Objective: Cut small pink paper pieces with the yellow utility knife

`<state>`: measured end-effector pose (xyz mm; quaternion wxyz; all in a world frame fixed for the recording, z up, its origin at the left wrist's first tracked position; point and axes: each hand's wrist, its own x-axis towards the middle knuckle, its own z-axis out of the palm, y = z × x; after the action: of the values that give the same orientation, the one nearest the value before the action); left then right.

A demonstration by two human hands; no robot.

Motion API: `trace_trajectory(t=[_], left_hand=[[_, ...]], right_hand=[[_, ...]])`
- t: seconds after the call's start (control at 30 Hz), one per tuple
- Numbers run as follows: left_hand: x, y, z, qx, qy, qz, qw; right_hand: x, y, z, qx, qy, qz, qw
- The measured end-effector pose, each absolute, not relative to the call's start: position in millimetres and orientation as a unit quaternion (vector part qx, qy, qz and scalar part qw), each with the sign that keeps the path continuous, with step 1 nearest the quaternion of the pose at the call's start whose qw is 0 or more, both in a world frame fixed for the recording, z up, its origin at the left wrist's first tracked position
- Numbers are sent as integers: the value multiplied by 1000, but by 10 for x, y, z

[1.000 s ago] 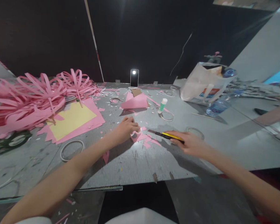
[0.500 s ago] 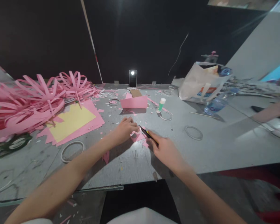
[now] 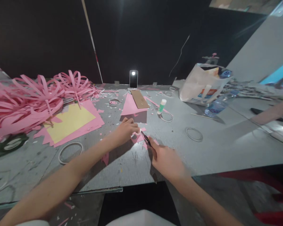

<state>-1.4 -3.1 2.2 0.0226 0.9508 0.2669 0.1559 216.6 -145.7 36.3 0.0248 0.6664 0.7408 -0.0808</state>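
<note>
My right hand (image 3: pixel 166 158) is closed around a black utility knife (image 3: pixel 145 138). The blade end points up and left, close to the fingertips of my left hand (image 3: pixel 127 129). Those fingertips pinch a small white ring-like piece (image 3: pixel 135 136), partly covered by my fingers, over a scrap of pink paper (image 3: pixel 139 138). Just beyond my hands, a larger pink sheet (image 3: pixel 129 106) has its near edge lifted off the table and casts a shadow. A brown cardboard strip (image 3: pixel 139 99) lies on that sheet.
Pink paper strip loops (image 3: pixel 44 91), a yellow sheet (image 3: pixel 72 124) on pink paper and a green tape roll (image 3: pixel 13 145) occupy the left. A glue stick (image 3: pixel 162 106), white rings (image 3: pixel 194 134), a bottle (image 3: pixel 215 108) and a bag (image 3: pixel 198 86) are right. Another person's arm (image 3: pixel 273 113) reaches in.
The far pink sheet's near flap has tipped down, showing more of its top and the cardboard strip. My right hand has turned the knife slightly; my left hand stays nearly in place.
</note>
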Motion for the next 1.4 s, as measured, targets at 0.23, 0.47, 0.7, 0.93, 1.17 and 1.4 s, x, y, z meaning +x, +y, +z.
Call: trace_trajectory(t=[0.23,0.47,0.7,0.93,1.17,1.4], left_hand=[[-4,-5,-17,950,267,161,27],[-34,-77,60,948,263,167,57],[-21,-61,44,947,273,165,51],[-5,-108,36,941,291,169,33],[-10,-156,109,941,281,183,40],[-30,-166,143,943,268,188,56]], right_hand=[[2255,-1661,314,661,748,-61,11],[2909,-1630,297,565,808,-1,-170],[3474,-819,547,394,901,55,-172],[3564,-390,777,349,925,38,-147],[3405,-131,626,330,938,-41,-95],[3512,-117,671,337,925,-78,-157]])
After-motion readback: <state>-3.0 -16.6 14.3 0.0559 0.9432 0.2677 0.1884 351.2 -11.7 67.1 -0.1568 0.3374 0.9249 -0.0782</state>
